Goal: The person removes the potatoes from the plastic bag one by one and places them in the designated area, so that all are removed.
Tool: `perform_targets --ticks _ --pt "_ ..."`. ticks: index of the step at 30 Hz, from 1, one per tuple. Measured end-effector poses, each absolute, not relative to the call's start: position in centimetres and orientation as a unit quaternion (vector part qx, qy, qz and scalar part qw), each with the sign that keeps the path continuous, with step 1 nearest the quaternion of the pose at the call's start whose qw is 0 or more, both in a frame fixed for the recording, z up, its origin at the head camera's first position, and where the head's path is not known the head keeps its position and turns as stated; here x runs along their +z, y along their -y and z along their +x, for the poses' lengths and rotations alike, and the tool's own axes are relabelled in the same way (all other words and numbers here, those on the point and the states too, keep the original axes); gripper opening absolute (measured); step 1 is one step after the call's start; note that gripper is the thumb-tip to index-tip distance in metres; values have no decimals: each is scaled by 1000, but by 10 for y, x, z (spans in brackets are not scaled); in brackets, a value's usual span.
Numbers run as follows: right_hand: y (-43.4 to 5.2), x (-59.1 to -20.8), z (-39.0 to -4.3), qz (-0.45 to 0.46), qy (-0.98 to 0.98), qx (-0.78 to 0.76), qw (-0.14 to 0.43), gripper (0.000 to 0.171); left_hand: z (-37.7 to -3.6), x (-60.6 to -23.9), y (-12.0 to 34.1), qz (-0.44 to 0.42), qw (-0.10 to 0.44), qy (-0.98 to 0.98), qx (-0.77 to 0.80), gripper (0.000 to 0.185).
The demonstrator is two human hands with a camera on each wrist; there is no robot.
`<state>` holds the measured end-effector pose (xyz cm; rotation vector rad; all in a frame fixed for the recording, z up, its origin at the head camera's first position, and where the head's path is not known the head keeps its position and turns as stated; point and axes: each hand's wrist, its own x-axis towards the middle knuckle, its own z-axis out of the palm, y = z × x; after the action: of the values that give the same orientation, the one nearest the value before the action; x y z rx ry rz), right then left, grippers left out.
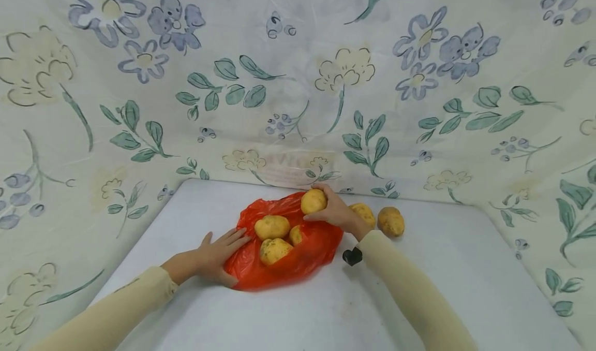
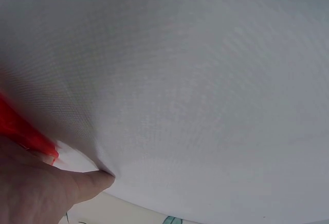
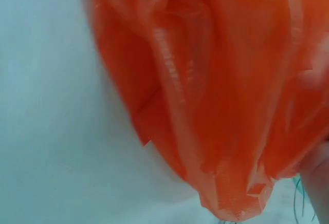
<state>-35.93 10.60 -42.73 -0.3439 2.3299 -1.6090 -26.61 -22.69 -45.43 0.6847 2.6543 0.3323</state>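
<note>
On the white table (image 1: pixel 419 289), your right hand (image 1: pixel 332 212) curls its fingers round a potato (image 1: pixel 313 201) at the far edge of the orange plastic bag (image 1: pixel 298 258). Your left hand (image 1: pixel 218 255) lies flat, fingers straight, pressing the bag's near-left edge. Three potatoes (image 1: pixel 272 227) sit on the bag, and two more (image 1: pixel 391 221) lie just beyond your right wrist.

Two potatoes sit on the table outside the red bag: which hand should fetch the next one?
Probably the right hand: once it releases its potato, the loose potatoes lie beside it. The left hand presses the bag.
</note>
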Motion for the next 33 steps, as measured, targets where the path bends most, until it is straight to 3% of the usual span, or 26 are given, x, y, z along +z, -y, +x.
perform_targets --ticks 21,33 --pt "-104 -400 -344 -155 -791 -575 136 86 -270 -460 229 236 188 -946 120 113" --pt "-120 -387 -338 -131 -790 -581 144 88 -272 -462 230 235 194 -944 124 115"
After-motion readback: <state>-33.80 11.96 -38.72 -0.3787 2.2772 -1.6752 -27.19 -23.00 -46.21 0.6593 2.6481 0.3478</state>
